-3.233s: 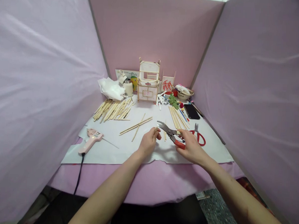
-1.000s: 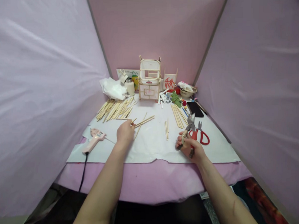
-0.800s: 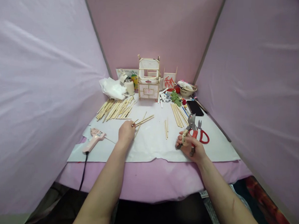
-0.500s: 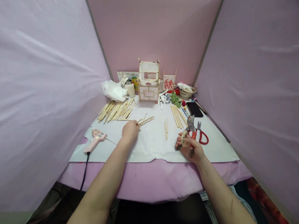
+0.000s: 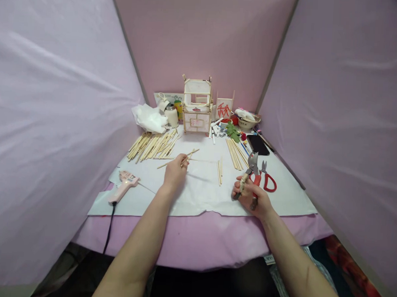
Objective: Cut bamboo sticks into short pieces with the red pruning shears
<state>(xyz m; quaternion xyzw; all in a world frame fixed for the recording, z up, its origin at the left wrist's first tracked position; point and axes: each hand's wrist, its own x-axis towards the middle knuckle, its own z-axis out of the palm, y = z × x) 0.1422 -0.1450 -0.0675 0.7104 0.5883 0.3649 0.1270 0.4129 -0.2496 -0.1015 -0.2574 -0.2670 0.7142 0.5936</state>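
My left hand (image 5: 176, 171) is closed on thin wooden sticks (image 5: 192, 152) over the middle of the white sheet; one points up to the right, another shows to the left of the fingers. My right hand (image 5: 252, 196) is wrapped round the handles of pruning shears (image 5: 252, 163), whose blades point away from me. Beside the shears lie red-handled scissors (image 5: 270, 182). Several short sticks (image 5: 220, 172) lie between my hands, and longer ones (image 5: 236, 155) lie behind the shears. A large pile of sticks (image 5: 152, 147) is at the left.
A pink glue gun (image 5: 125, 188) with a black cord lies at the front left. At the back stand a small stick-and-paper house (image 5: 197, 106), a jar (image 5: 171, 115), a white plastic bag (image 5: 150, 118) and a bowl (image 5: 248, 123). A black phone (image 5: 257, 144) lies at the right.
The sticks in my left hand have turned, and one now extends to the left of the fingers. My left hand has shifted slightly; my right hand still holds the shears in about the same place.
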